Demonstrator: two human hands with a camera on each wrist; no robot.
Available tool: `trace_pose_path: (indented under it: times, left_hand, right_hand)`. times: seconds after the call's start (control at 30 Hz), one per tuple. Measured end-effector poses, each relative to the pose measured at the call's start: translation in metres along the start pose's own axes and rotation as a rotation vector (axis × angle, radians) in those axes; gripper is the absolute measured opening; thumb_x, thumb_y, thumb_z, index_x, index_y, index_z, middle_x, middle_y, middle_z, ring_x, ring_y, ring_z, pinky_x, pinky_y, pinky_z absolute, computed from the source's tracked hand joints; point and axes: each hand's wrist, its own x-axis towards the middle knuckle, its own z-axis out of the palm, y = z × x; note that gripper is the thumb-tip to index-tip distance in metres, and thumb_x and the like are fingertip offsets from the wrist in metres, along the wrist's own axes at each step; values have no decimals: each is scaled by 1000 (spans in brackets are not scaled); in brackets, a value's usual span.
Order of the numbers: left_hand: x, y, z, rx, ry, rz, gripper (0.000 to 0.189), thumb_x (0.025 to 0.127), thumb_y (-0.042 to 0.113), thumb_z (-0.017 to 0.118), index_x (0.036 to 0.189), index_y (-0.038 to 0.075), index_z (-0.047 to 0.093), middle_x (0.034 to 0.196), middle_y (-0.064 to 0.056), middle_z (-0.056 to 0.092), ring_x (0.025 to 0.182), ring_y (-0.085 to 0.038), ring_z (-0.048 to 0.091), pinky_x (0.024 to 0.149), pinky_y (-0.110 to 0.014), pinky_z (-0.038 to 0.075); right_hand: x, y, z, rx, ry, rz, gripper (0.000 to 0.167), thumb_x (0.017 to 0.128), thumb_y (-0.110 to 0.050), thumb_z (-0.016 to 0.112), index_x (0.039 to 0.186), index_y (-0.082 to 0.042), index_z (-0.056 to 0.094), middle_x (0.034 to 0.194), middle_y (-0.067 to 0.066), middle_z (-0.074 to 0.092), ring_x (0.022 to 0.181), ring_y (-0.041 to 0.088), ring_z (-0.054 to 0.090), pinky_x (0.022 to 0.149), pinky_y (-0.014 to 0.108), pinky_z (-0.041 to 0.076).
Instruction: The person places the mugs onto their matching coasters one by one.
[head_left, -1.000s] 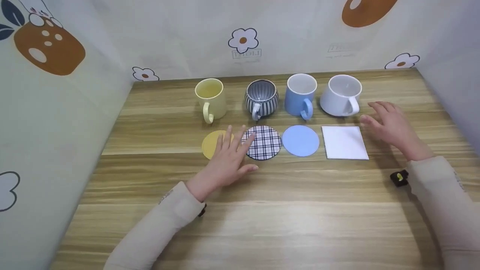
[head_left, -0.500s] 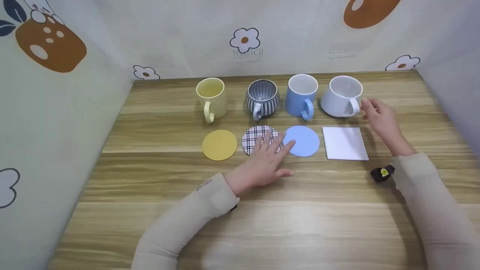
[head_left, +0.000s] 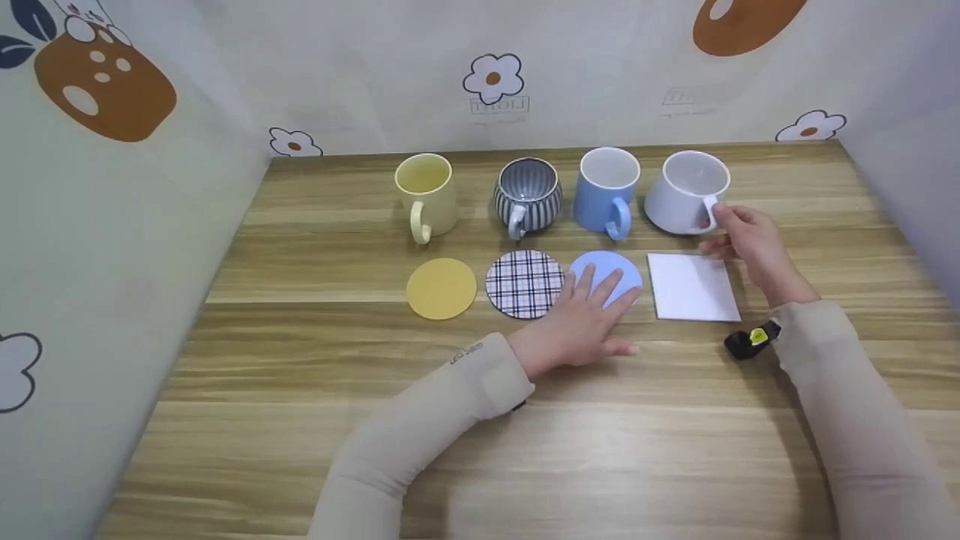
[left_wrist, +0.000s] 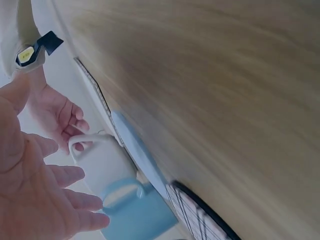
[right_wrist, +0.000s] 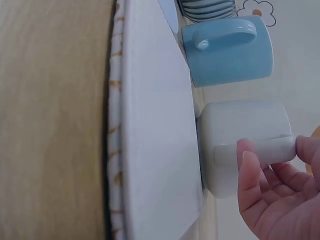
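Note:
A white mug (head_left: 679, 199) stands at the right end of the mug row, its handle toward me. My right hand (head_left: 754, 240) grips that handle; the right wrist view shows the thumb on its outer edge and curled fingers beside it. Over the round blue coaster (head_left: 596, 264) my left hand (head_left: 581, 322) is spread, fingers straight, holding nothing. The coaster is partly hidden by it. In front of the white mug lies a square white coaster (head_left: 691, 289), near the right hand's lower fingers. A blue mug (head_left: 598, 202) stands left of the white one.
Farther left stand a striped grey mug (head_left: 531, 206) and a yellow mug (head_left: 431, 202). A plaid round coaster (head_left: 523, 285) and a yellow round coaster (head_left: 441, 289) lie before them. A patterned wall (head_left: 375, 82) closes off the wooden table (head_left: 285, 420) at the back.
My left hand has swept right from the yellow and plaid coasters to over the blue one. My right hand has moved in from the right and taken hold of the white mug's handle.

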Motion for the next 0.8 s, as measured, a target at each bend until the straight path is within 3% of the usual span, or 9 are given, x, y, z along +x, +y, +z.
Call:
trace_pose_path:
  times: [0.1,0.17,0.3,0.47,0.7,0.8]
  left_hand:
    - [10,7,1,20,-34,-9,76,87,63,37,148,24,12,154,-7,5,138,-40,3,110,-52,10]
    - [16,11,1,27,-55,-14,77,87,64,38,148,25,12,154,-7,6,138,-39,3,110,-51,10]
    - [25,19,3,26,-76,1,77,87,64,38,148,26,11,154,-7,7,138,-39,4,110,-50,10]
    - [34,25,5,51,-117,13,78,86,67,35,148,28,8,154,-5,4,139,-37,1,111,-49,8]
    - [44,32,9,86,-227,-3,81,83,71,31,147,33,0,154,-2,-7,139,-35,-5,112,-47,5]
    - [46,33,10,78,-259,-25,82,82,72,32,147,35,-1,154,0,-8,139,-35,-3,112,-46,9]
  right_hand:
    - [1,-1,1,91,-27,-1,33,94,-37,45,100,-6,57,72,-8,65,59,5,62,56,19,50]
    - [2,-1,1,130,-49,7,30,95,-34,45,98,-7,58,75,-9,65,60,6,63,57,19,50]
    - [5,-2,-1,188,-93,44,29,96,-32,43,103,-5,52,77,-9,66,62,6,64,59,20,51]
    - [7,-3,-4,365,-170,77,23,97,-24,44,91,-7,58,74,-2,64,61,11,64,57,22,52]
    - [10,-6,-4,404,-206,117,27,98,-21,42,84,-8,61,73,0,59,62,13,63,60,25,53]
    - [12,-6,-2,471,-242,141,29,98,-18,38,83,-6,60,70,1,57,61,14,63,60,26,53]
